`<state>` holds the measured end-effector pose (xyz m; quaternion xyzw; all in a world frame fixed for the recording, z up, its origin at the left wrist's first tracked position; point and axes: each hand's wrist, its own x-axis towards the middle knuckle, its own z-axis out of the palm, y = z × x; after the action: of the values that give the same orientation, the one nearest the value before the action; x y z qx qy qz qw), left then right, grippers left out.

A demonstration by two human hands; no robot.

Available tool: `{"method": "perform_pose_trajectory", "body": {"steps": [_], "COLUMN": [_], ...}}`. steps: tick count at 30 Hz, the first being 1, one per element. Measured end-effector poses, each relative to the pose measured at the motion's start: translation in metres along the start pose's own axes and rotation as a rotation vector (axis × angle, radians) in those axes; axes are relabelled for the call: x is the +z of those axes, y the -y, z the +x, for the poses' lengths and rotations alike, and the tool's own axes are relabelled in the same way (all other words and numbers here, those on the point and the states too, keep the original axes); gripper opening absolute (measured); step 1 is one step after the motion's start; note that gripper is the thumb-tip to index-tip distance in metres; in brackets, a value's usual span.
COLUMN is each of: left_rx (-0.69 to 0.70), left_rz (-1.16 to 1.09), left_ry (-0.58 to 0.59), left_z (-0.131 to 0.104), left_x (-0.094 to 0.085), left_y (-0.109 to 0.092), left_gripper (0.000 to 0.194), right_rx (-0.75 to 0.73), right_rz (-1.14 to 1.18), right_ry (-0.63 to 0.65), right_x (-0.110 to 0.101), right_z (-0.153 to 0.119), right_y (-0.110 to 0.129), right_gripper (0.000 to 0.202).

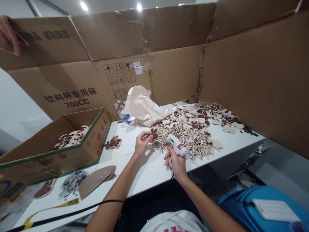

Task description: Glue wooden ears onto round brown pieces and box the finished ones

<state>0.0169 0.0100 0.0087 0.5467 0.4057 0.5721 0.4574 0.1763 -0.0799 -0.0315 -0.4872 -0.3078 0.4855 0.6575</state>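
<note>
Between the fingertips of my left hand (142, 141) is a small brown rabbit-shaped felt piece (154, 133), held up over the table. My right hand (177, 164) is wrapped around the handle of a white hot glue gun (175, 143), whose nozzle end is hard to make out. Right behind both hands spreads a heap of short pale cord pieces (185, 143). A pile of brown and cream felt cutouts (190, 119) lies beyond it. Left of my left hand, several brown felt pieces (113, 142) sit in a small cluster on the white table (152, 175).
A cardboard box (96, 141) with felt pieces inside stands at the left. Tall cardboard walls (176, 74) enclose the back and right. A cream cloth bag (142, 108) and plastic bottle (125, 116) are behind. Another person's hand (11, 35) hangs at upper left. A blue stool (267, 206) is at right.
</note>
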Motion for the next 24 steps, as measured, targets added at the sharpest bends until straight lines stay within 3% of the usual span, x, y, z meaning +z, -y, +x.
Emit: {"method": "perform_pose_trajectory", "body": {"steps": [5,10,17,21,24], "left_rx": [-0.062,-0.131,-0.192,-0.108,0.110], "left_rz": [-0.061,-0.048,-0.015,0.077,0.343], "left_ry": [0.092,0.270,0.430,0.425,0.308], "left_z": [0.000,-0.010,-0.024,-0.017,-0.013], "left_x": [-0.005,0.004,0.014,0.009,0.006], "left_y": [-0.006,-0.009,-0.010,-0.007,0.000], "left_gripper": [0.035,0.036,0.042,0.034,0.022], "right_rx": [-0.063,-0.085,-0.051,-0.072,-0.091], "right_rz": [0.074,0.077,0.069,0.118,0.175], "right_ry": [0.018,0.045,-0.033,-0.067,-0.104], "right_x": [0.000,-0.001,0.001,0.002,0.002], "right_z": [0.002,0.002,0.002,0.001,0.000], "right_y": [-0.001,-0.002,-0.006,-0.001,0.002], "right_gripper": [0.041,0.043,0.052,0.051,0.049]}}
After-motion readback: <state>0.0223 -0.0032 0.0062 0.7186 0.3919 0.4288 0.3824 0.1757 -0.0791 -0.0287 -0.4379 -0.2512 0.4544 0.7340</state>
